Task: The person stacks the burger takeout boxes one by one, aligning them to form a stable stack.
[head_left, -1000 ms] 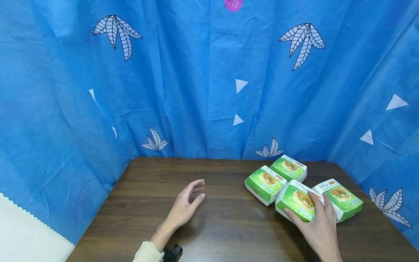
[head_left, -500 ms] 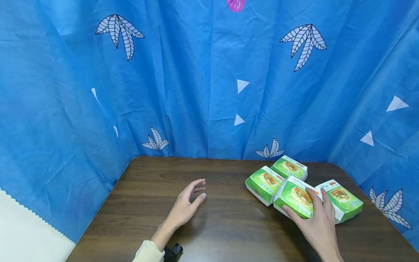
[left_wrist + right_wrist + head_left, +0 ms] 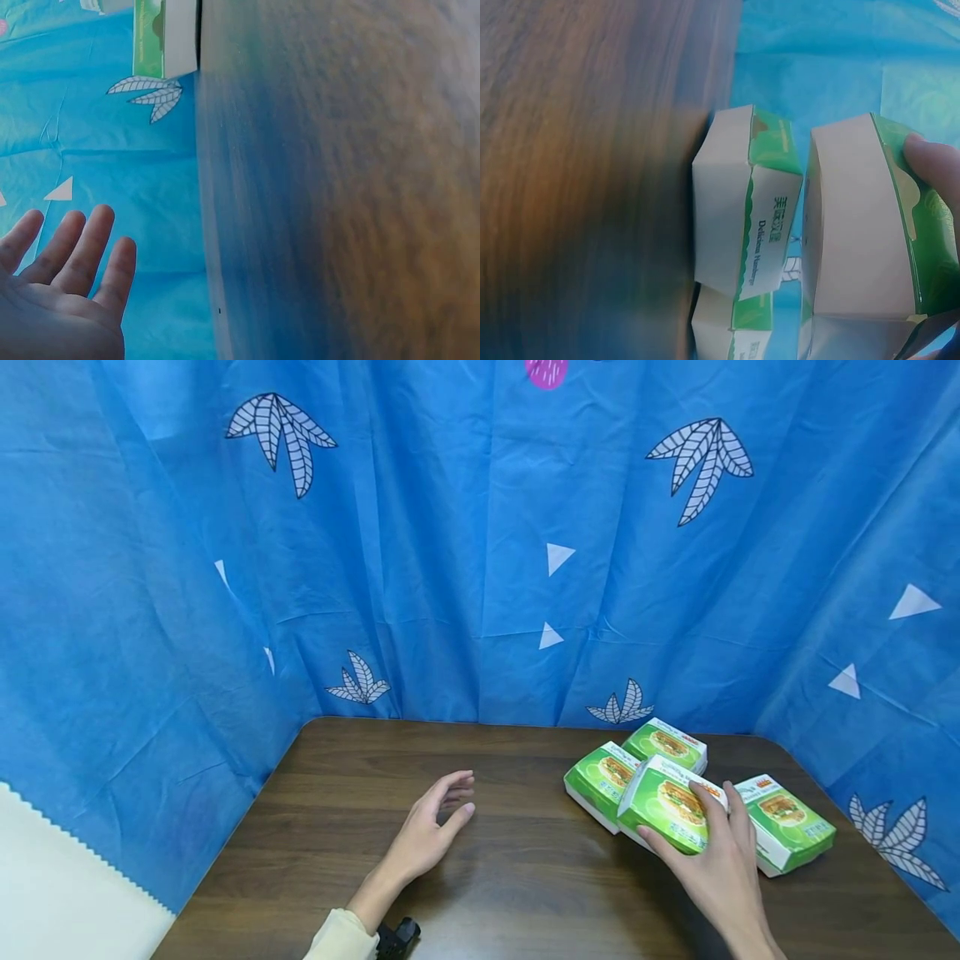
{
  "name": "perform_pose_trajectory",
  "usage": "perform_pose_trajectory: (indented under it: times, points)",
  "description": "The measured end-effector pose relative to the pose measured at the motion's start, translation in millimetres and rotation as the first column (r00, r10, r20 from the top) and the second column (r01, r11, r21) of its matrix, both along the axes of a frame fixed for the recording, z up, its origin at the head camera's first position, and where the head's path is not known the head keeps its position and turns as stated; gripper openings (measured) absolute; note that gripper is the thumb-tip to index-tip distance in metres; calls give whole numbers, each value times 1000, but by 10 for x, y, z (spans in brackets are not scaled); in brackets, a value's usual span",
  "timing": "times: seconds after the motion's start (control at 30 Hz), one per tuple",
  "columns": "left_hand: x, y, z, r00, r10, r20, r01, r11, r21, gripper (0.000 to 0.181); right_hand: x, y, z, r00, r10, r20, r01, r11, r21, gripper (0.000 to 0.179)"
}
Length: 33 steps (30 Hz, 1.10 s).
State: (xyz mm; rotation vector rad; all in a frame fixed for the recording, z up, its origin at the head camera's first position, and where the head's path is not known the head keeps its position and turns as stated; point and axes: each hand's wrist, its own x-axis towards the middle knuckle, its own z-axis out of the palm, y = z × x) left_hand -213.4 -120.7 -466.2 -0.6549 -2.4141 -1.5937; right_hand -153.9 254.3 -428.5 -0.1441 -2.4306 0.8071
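Note:
My right hand (image 3: 716,872) grips a green and white hamburger box (image 3: 663,806), thumb on the near side and fingers over the right edge. In the right wrist view this held box (image 3: 862,225) is raised off the table, apart from a second box (image 3: 724,202) standing there. My left hand (image 3: 429,835) hovers over the middle of the table, fingers loosely bent and holding nothing; the left wrist view shows its palm (image 3: 60,315) and spread fingers. One hamburger box (image 3: 592,781) lies left of the held one, partly hidden by it.
Another hamburger box (image 3: 667,745) lies at the back, and one more (image 3: 787,822) to the right, near the table's right side. The dark wooden table (image 3: 337,810) is bordered by a blue patterned curtain (image 3: 420,568) behind and at both sides.
My right hand has lifted the hamburger box and moved it slightly left and away, uncovering more of the right-hand box. My left hand has stayed nearly still.

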Motion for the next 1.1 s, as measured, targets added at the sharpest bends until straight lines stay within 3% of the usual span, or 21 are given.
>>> perform_pose_trajectory:
  times: [0.67, 1.1]
  points:
    - [-2, 4, -10, 999, -27, 19, 27, 1000, 0, 46, -35, -219, 56, 996, 92, 9, -92, 996, -5, 95]
    - [8, 10, -17, 999, -31, 24, 31, 999, 10, 46, -44, -426, 37, 987, 145, 72, -145, 989, 4, 96]
